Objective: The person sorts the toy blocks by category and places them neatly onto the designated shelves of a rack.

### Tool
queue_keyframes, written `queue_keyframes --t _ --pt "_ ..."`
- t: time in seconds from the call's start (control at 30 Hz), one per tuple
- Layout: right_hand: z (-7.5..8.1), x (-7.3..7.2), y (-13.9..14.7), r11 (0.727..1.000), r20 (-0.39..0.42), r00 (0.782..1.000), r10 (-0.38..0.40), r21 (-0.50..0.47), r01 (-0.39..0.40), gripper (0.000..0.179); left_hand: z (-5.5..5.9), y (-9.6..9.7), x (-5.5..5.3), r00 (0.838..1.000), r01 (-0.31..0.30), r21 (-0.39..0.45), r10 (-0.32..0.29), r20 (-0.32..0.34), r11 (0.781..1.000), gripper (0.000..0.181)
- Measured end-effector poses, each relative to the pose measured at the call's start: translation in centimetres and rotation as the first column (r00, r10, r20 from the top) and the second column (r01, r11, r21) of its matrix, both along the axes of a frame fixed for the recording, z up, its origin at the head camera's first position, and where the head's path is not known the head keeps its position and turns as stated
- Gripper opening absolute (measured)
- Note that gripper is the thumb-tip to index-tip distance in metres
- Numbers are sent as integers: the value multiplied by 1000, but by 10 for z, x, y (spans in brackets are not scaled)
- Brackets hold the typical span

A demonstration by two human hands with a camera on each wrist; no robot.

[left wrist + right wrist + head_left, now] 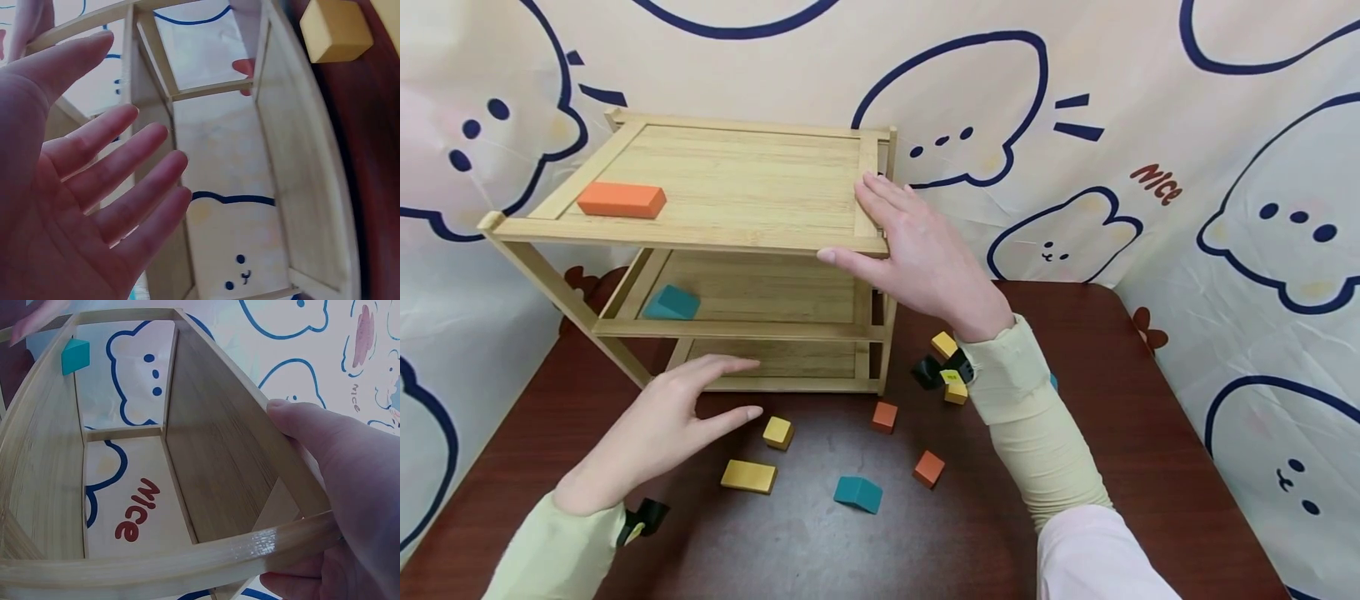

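My right hand (921,250) holds the front right corner of a three-tier wooden shelf (745,167). Its thumb lies at the front edge of the top board, with the fingers over the right side. In the right wrist view, the thumb of that hand (350,450) presses the board's edge. My left hand (673,417) hovers before the lower tiers, fingers spread and holding nothing. An orange rectangular block (621,202) lies on the top tier at the left. Below it, a teal triangular block (672,303) sits on the middle tier.
On the dark table (1150,467) in front of the shelf are a yellow cube (778,433), a yellow rectangular block (749,477), a teal triangular block (858,493) and two orange cubes (884,417). Yellow blocks (944,344) lie near the right wrist. Patterned cloth (1247,333) surrounds the table.
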State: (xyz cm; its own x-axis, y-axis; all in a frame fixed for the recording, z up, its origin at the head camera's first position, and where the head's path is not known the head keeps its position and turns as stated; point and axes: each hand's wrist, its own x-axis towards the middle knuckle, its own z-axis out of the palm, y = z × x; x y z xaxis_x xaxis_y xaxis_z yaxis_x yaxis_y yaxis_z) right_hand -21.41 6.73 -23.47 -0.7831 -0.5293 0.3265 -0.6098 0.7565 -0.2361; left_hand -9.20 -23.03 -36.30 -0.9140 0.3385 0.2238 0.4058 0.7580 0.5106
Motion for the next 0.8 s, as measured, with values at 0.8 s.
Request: queue_keyframes --t 0.8 --pt "-1 0 0 1000 7 1000 -8 -1 8 97 -44 16 -11 976 85 -37 -76 202 996 51"
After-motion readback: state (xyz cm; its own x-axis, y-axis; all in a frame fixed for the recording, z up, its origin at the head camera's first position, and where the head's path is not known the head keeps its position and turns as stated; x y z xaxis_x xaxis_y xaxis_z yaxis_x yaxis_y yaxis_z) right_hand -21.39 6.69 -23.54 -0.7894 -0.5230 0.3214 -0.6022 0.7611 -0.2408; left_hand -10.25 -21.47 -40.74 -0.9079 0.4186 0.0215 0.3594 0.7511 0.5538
